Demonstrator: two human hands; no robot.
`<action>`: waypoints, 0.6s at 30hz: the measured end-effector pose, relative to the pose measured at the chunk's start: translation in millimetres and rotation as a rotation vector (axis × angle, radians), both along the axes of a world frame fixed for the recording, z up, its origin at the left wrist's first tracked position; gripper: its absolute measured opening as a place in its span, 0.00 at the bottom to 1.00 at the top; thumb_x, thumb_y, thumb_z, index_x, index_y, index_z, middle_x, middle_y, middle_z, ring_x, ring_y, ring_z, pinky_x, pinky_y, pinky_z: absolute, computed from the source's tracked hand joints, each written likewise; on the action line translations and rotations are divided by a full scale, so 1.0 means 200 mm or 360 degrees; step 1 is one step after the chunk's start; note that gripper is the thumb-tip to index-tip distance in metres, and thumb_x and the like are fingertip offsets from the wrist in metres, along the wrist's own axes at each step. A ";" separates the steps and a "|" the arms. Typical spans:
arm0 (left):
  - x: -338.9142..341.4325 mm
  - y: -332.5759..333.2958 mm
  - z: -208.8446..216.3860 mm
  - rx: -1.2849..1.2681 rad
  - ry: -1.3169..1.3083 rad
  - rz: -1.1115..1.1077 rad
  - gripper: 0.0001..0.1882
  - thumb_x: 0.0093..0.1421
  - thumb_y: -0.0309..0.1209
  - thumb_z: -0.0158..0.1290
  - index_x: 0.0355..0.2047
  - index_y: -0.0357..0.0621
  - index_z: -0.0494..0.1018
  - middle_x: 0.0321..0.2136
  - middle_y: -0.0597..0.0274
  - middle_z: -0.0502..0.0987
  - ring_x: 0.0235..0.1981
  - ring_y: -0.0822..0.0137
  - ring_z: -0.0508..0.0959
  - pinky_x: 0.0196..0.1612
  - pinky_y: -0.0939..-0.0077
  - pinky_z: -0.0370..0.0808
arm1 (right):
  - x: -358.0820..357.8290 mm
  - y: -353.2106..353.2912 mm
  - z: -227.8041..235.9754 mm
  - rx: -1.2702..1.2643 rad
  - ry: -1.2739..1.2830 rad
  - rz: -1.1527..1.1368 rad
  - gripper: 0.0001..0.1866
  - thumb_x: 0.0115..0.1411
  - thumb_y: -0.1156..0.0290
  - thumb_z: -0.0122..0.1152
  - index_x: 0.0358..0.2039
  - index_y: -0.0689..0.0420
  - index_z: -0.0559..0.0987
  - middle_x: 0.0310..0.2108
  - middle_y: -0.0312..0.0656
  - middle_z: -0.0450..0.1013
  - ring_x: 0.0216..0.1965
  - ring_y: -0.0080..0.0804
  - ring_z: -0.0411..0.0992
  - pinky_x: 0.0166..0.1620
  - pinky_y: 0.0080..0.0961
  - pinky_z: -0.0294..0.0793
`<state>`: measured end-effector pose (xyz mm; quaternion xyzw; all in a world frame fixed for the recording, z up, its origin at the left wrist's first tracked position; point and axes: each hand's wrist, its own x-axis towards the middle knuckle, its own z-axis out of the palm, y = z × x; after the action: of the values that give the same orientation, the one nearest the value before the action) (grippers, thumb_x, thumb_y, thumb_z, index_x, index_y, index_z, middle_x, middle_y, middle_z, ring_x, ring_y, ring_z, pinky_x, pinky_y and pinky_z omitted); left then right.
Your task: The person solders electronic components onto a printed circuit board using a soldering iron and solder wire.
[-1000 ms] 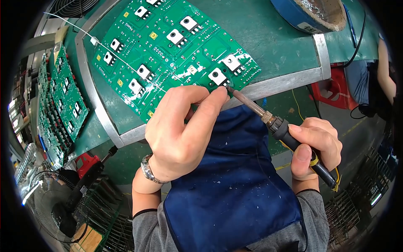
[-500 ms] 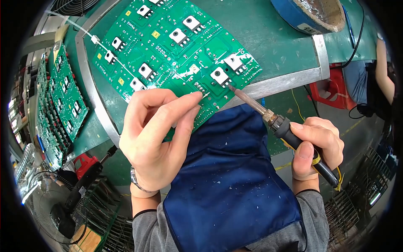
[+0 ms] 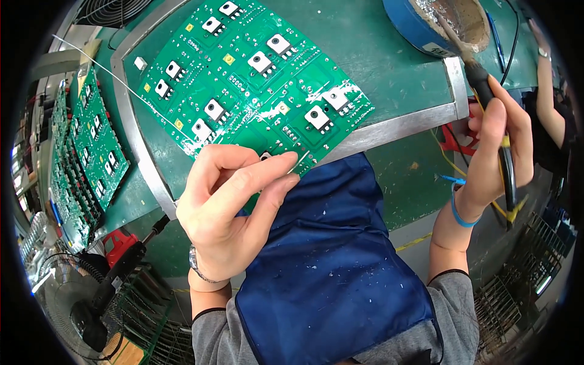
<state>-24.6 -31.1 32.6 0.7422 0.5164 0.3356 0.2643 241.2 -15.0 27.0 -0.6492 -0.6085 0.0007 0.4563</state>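
My left hand is closed in a pinch over the near edge of a green circuit board. Between thumb and forefinger runs a thin solder wire, which trails off to the upper left; its short end pokes out past my fingertips above the board. Several white three-legged components sit on the board. My right hand, raised at the right, grips a soldering iron by its black handle. The iron's tip reaches into a round blue pot with silvery residue inside.
A metal frame bar borders the green table. More circuit boards stand in a row at the left. Below them is a fan. A small white block lies beside the board. At far right shows another person's arm.
My right hand has lifted the soldering iron off the board and moved it up and right to the blue pot. My left hand and the solder wire have shifted slightly; the board appears slightly moved.
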 end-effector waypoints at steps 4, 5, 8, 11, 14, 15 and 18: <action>-0.01 0.01 0.00 -0.0008 -0.0010 -0.0032 0.14 0.42 0.18 0.63 0.32 0.42 0.79 0.27 0.62 0.69 0.22 0.75 0.72 0.24 0.83 0.69 | -0.01 0.00 0.00 0.0294 0.0230 -0.0021 0.10 0.60 0.73 0.54 0.38 0.66 0.78 0.29 0.42 0.76 0.23 0.17 0.70 0.28 0.10 0.69; -0.01 0.01 0.00 -0.0007 0.0013 -0.0046 0.14 0.42 0.17 0.63 0.32 0.42 0.80 0.26 0.62 0.70 0.23 0.75 0.72 0.24 0.83 0.69 | -0.01 0.00 0.00 0.0293 0.0233 -0.0022 0.10 0.60 0.73 0.54 0.38 0.66 0.78 0.29 0.42 0.76 0.23 0.17 0.70 0.28 0.10 0.69; 0.01 -0.02 0.00 -0.0062 -0.0119 0.0166 0.12 0.43 0.17 0.62 0.30 0.40 0.79 0.25 0.63 0.71 0.22 0.75 0.72 0.23 0.84 0.68 | -0.01 -0.01 0.00 0.0057 0.0128 -0.0039 0.11 0.61 0.72 0.53 0.41 0.65 0.77 0.29 0.43 0.76 0.23 0.17 0.70 0.28 0.10 0.69; -0.05 -0.01 0.00 0.0048 -0.0050 0.0382 0.07 0.48 0.17 0.59 0.28 0.37 0.77 0.24 0.63 0.73 0.21 0.77 0.71 0.22 0.87 0.66 | -0.03 -0.08 0.01 0.0008 0.0296 0.0087 0.19 0.64 0.61 0.49 0.45 0.65 0.75 0.31 0.44 0.76 0.25 0.22 0.73 0.30 0.13 0.71; -0.15 -0.09 -0.06 0.0027 -0.0155 0.0952 0.04 0.62 0.24 0.48 0.34 0.35 0.69 0.27 0.61 0.76 0.21 0.80 0.70 0.23 0.89 0.65 | -0.07 -0.07 -0.03 -0.0289 0.0134 0.0532 0.32 0.61 0.46 0.47 0.43 0.69 0.75 0.30 0.50 0.75 0.27 0.31 0.75 0.32 0.21 0.74; -0.21 -0.09 -0.09 0.0072 -0.0187 0.0972 0.06 0.64 0.27 0.44 0.36 0.36 0.66 0.29 0.58 0.77 0.22 0.80 0.71 0.23 0.90 0.65 | -0.09 -0.05 -0.05 -0.0332 0.0078 0.0662 0.28 0.57 0.51 0.56 0.42 0.67 0.76 0.31 0.49 0.76 0.30 0.32 0.76 0.35 0.21 0.75; -0.27 -0.10 -0.15 -0.0051 -0.0225 0.1013 0.06 0.65 0.27 0.43 0.37 0.37 0.65 0.34 0.53 0.78 0.23 0.80 0.72 0.23 0.90 0.65 | -0.16 -0.01 -0.13 -0.0254 -0.0029 0.0767 0.31 0.39 0.65 0.74 0.44 0.64 0.75 0.39 0.45 0.76 0.38 0.34 0.75 0.42 0.26 0.75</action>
<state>-79.6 -50.3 3.0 0.5141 0.7081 0.4441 0.1929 208.8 -16.1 0.7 -0.5192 -0.7479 0.1517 0.3848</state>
